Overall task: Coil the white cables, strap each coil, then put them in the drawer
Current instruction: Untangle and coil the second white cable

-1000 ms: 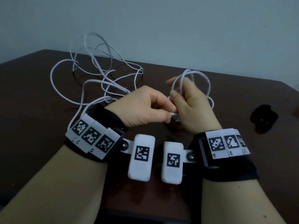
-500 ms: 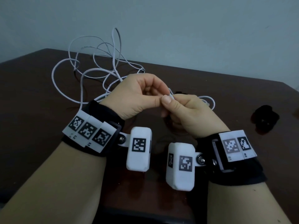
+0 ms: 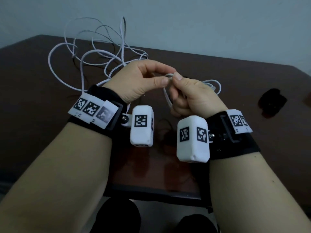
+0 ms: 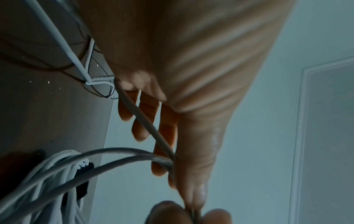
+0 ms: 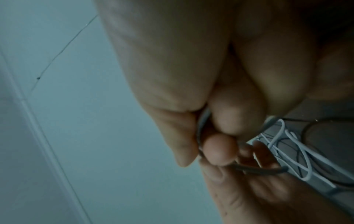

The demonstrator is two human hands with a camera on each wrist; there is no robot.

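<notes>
Currently we have both hands raised over the tabletop (image 3: 218, 78): left hand (image 3: 143, 81) and right hand (image 3: 190, 96) each pinch the white cable (image 3: 168, 94) with thumb and forefinger clamped on it. Coil loops (image 3: 213, 84) hang behind our right hand. Loose cable tangle (image 3: 101, 56) lies far-left; black strap (image 3: 272, 102) well right.

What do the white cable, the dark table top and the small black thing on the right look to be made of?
Thin white cable: likely smooth plastic-sheathed wire; it holds springy loops. Dark brown table top: glossy wood or laminate, as it mirrors the cable loops. Small black object: matte, soft-looking, perhaps fabric straps; too dark to tell.
</notes>
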